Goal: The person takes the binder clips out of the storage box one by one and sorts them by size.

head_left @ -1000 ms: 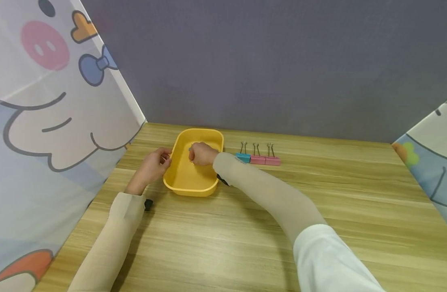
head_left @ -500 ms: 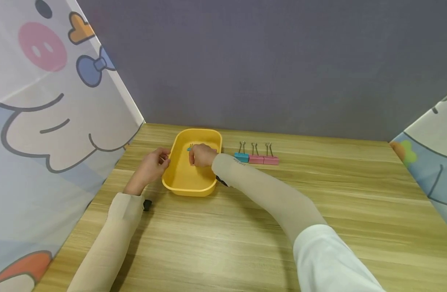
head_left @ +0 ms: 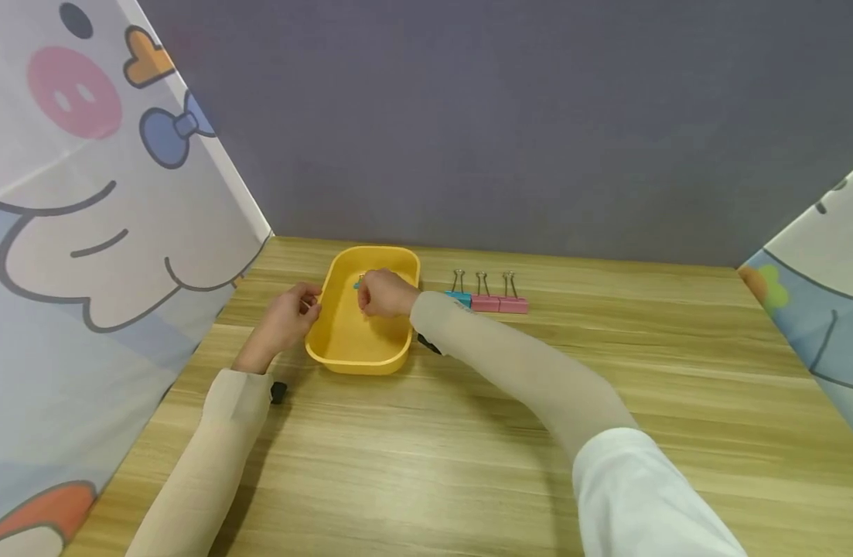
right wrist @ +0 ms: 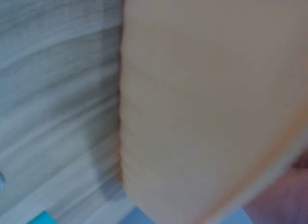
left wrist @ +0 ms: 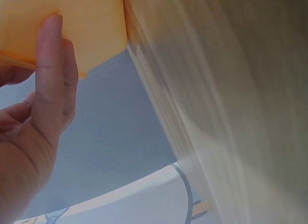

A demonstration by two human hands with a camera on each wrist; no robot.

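The left hand [head_left: 278,321], fingers loosely spread, touches the outside of the yellow plastic bin [head_left: 359,368]. Inside, the right hand [head_left: 387,294] curls beside a half-hidden blue clip [head_left: 357,286]; its grip I cannot tell. Rightward, turquoise [head_left: 459,299] and two pink binder clips [head_left: 485,303] line the desk [head_left: 398,464].

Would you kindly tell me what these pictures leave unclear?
Head: the bare right hand hides its fingertips and anything they hold.
Head: a blue object in the rounded yellow plastic tray is too small to identify.
Right wrist: the blurred tray wall hides most of that hand.
Left wrist: frame edge crops the bare left hand.
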